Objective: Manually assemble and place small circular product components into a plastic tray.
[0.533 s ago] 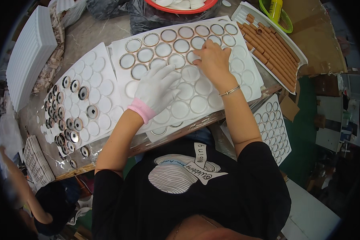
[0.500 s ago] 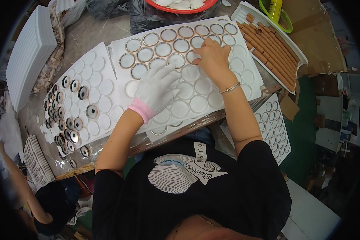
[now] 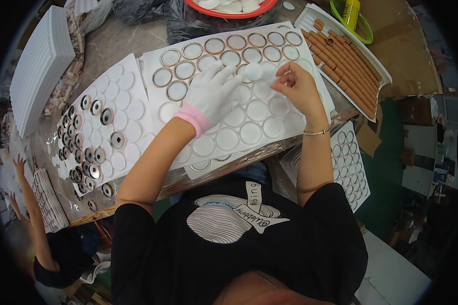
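My left hand point(image 3: 212, 94), in a white glove with a pink cuff, lies palm down with fingers outstretched over a white tray point(image 3: 146, 60) of round recesses. Metal rings point(image 3: 177, 90) sit in the tray's far rows, and the nearer recesses look white. A small white disc point(image 3: 253, 71) lies over a ring just beyond the gloved fingertips. My bare right hand point(image 3: 297, 91) hovers above the tray's right part, thumb and fingers drawn together. Whether something thin is between them I cannot make out.
On the left, a white sheet point(image 3: 130, 94) carries white discs and dark round parts point(image 3: 106, 116). Brown tubes point(image 3: 341, 61) fill a tray at the far right. A red basin point(image 3: 229, 15) stands at the back. Another person point(image 3: 40, 239) is at lower left.
My right hand has moved right and nearer, off the rings. My left hand has shifted slightly right. A white disc now shows over a ring where my right fingers were.
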Demonstrator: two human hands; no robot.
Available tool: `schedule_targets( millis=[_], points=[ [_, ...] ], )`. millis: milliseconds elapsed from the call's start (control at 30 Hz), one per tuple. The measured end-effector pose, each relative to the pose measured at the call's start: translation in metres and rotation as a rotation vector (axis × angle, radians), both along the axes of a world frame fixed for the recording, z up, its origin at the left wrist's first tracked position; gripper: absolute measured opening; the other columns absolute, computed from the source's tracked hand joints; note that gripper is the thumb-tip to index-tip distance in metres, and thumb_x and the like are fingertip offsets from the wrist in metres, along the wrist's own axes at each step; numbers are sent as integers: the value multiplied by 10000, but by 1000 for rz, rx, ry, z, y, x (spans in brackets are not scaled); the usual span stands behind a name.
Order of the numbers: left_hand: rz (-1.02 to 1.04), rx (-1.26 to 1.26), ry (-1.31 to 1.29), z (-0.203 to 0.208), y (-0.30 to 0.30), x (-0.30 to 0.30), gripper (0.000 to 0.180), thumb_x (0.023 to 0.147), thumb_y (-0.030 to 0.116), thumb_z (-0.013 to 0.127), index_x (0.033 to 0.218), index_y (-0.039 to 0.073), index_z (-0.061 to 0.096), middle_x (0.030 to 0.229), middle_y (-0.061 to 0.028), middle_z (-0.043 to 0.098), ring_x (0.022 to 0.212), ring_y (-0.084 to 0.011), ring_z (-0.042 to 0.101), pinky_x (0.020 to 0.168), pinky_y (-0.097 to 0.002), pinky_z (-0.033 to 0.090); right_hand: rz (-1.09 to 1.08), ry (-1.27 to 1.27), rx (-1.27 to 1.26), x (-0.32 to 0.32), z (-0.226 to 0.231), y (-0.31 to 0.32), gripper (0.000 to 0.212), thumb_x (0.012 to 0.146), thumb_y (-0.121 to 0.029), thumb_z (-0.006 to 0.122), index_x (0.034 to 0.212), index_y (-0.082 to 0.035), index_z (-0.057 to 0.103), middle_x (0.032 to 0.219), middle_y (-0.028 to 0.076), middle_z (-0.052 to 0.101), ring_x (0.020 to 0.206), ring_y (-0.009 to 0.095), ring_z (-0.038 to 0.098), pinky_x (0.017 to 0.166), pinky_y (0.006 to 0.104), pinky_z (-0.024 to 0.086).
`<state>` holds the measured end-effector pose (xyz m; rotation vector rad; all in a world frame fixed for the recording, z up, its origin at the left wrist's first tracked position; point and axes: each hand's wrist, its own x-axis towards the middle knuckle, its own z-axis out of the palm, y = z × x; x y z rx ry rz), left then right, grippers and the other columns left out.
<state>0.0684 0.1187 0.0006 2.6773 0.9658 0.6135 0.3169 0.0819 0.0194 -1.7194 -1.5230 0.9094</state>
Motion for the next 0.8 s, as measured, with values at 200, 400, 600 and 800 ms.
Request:
schedule_targets(
  millis=[200, 400, 600, 800],
  points=[
    [93, 124, 384, -9, 11, 29, 601, 781, 387, 714, 1312, 160, 547, 1449, -136, 407, 1343, -413, 356, 1034, -524, 368, -65, -89, 14, 4, -21, -13, 233, 756, -226, 788, 880, -63, 676, 731, 51, 687, 658, 147, 627, 601, 271, 446],
    [22, 114, 250, -4, 5, 21, 534, 807, 375, 688, 1276, 150, 567, 1398, -154, 466, 1332, -395, 369, 1011, -512, 374, -90, -520, 206, -22, -38, 23, 275, 758, -286, 800, 848, -50, 691, 784, 74, 666, 728, 223, 628, 657, 349, 495],
    [643, 82, 40, -16, 28, -148, 467, 840, 258, 676, 1250, 50, 596, 1324, -212, 537, 1228, -387, 490, 1029, -450, 401, -175, -150, -34, -1, -38, 9, 216, 753, -247, 788, 785, -72, 666, 808, 61, 673, 721, 205, 653, 626, 302, 471],
    [1012, 8, 415, -40, -19, -261, 595, 879, 319, 635, 1400, 86, 469, 1412, -199, 480, 1282, -372, 462, 1050, -438, 391, 286, -523, 306, -35, -22, -15, 210, 906, -178, 614, 1069, -45, 612, 972, 75, 672, 1241, 304, 496, 978, 583, 314]
  ],
)
